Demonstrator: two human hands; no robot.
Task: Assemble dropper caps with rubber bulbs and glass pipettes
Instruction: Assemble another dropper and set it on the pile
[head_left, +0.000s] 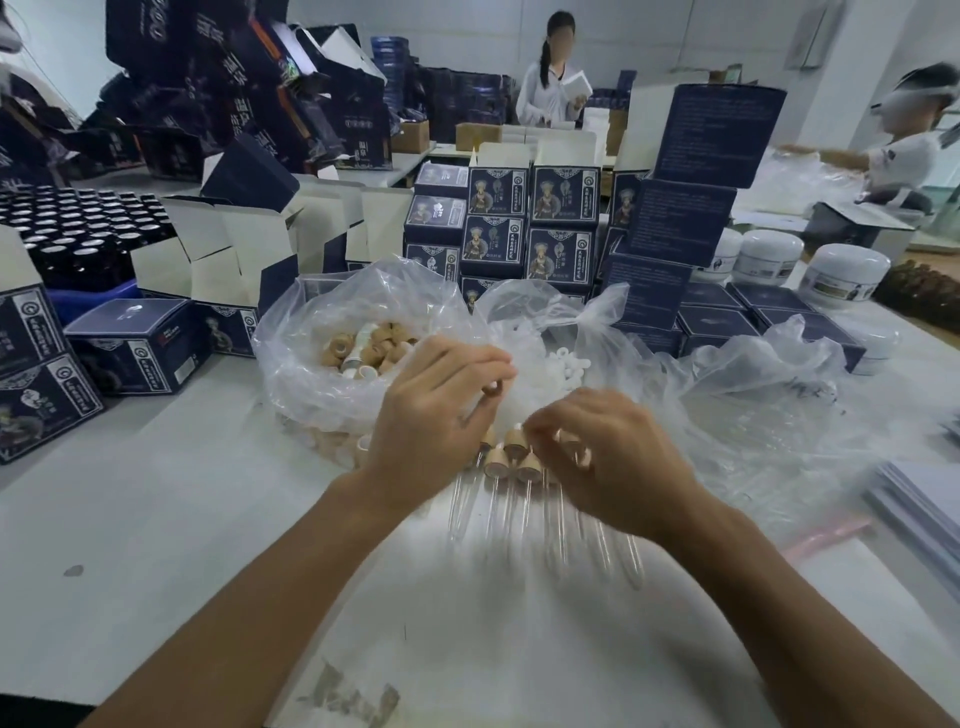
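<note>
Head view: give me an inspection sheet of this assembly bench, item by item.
Surface: white worktable, with a small grey smudge at its left.
Job's things: clear plastic bag of tan wooden dropper caps; clear plastic bag of white rubber bulbs; row of tan caps fitted with clear glass pipettes lying between the hands.
Clutter: dark blue printed cartons, open white-lined boxes, white lidded jars, dark bottles in a tray.
Fingers: left hand pinches a small tan cap; right hand curls over the row, its hold blurred.
Cables: nothing seen.
Surroundings: two other people at further tables.
</note>
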